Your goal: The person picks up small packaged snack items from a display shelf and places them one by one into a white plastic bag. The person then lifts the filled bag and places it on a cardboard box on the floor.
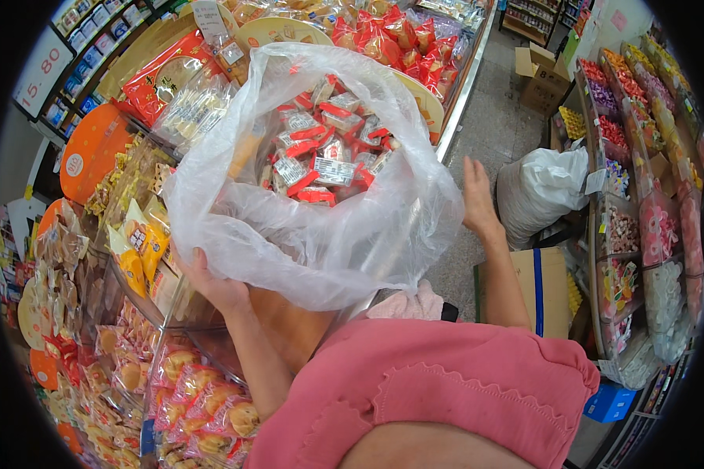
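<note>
A large clear plastic bag [305, 258] stands wide open before me at the edge of the display counter. Inside it lies a heap of small wrapped snacks [334, 167] with red ends and printed white labels. My left hand [220, 287] is against the lower left outside of the bag, thumb raised; its other fingers are partly hidden, so a grip cannot be made out. On the right, my right hand [480, 196] is held flat beside the bag, fingers stretched out and nothing in it. Whether it touches the film is unclear.
Packaged pastries [205, 404] fill counter bins at lower left. Red-wrapped goods [396, 41] lie behind the bag. Across the aisle floor [475, 129] are a white sack [540, 187], a carton [542, 79], another blue-striped carton [551, 281] and candy bins [619, 234].
</note>
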Action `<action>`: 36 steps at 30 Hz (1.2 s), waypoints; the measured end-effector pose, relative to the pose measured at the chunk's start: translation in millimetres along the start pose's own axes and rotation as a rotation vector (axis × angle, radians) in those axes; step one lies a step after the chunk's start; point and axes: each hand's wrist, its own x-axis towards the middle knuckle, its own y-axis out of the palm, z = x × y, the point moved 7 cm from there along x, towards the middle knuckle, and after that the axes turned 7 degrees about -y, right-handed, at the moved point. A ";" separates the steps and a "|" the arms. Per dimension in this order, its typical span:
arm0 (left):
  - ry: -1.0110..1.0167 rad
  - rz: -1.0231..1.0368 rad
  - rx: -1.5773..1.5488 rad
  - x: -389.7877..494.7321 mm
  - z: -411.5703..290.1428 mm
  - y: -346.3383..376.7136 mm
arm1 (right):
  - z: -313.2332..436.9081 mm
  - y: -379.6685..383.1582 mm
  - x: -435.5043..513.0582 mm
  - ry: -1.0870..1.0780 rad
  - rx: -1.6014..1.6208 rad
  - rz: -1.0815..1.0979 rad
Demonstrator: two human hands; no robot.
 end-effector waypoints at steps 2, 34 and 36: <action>0.018 0.078 0.032 -2.4 6.1 3.6 | 28.0 -5.6 10.5 -0.117 -0.015 0.028; 0.174 0.356 0.521 -43.1 -2.9 114.9 | 203.4 -34.6 24.9 -0.613 1.081 0.075; -0.008 0.346 0.501 -49.3 -3.7 117.7 | 191.8 -11.7 6.4 -0.675 0.768 0.145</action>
